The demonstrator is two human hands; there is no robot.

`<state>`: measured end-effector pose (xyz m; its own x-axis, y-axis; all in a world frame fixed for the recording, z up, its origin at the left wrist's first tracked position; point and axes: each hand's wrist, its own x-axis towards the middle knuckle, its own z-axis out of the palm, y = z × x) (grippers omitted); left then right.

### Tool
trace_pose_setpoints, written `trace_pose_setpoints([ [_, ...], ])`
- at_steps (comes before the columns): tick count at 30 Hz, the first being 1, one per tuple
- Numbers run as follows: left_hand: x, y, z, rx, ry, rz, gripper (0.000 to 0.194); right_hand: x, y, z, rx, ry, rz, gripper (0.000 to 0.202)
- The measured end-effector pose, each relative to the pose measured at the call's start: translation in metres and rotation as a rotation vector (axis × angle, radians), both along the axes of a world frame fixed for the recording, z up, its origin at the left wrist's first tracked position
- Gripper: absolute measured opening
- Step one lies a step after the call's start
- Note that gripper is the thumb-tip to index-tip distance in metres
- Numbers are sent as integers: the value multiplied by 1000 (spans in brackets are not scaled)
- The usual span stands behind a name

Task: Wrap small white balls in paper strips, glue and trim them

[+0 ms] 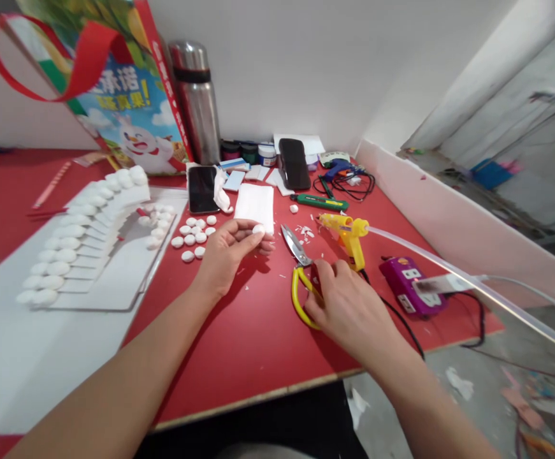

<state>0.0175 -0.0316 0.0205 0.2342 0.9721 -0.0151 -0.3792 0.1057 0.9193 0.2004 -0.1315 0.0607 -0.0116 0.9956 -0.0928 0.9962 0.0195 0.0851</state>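
Observation:
My left hand [227, 255] pinches a small white disc [259, 229] between thumb and fingers, just over the front edge of a white sheet of paper [254, 203]. Yellow-handled scissors [297, 293] are gripped by my right hand [351, 306], blades pointing away and slightly parted. Several similar white discs [190, 240] lie loose on the red table left of my left hand. White scraps [306, 232] are scattered beside the blade tips. Farther left, a curved white model [100, 236] with rows of white discs on its ribs stands on a white board [33, 357].
A yellow glue gun [348, 233] with a long clear stick and a purple power block [411, 287] sit at right. Behind are a green cutter [319, 202], two phones [294, 164], paint jars [249, 153], a steel flask [195, 105] and a gift bag [138, 121].

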Motion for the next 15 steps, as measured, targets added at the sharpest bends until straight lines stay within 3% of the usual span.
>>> trace_pose_setpoints([
  [4,-2,-2,6,-98,-62,-67,26,-2,11,-3,-46,-9,-46,30],
  [8,-4,-3,8,-128,-106,-105,25,14,19,2,-124,120,-126,30],
  [10,-4,-3,8,-127,-122,-106,24,28,17,0,-84,294,-124,32],
  [13,-2,-2,6,-114,-142,-90,24,43,10,-6,64,808,-24,38],
  [15,0,-3,5,-106,-153,-86,25,45,6,-10,187,981,20,42],
])
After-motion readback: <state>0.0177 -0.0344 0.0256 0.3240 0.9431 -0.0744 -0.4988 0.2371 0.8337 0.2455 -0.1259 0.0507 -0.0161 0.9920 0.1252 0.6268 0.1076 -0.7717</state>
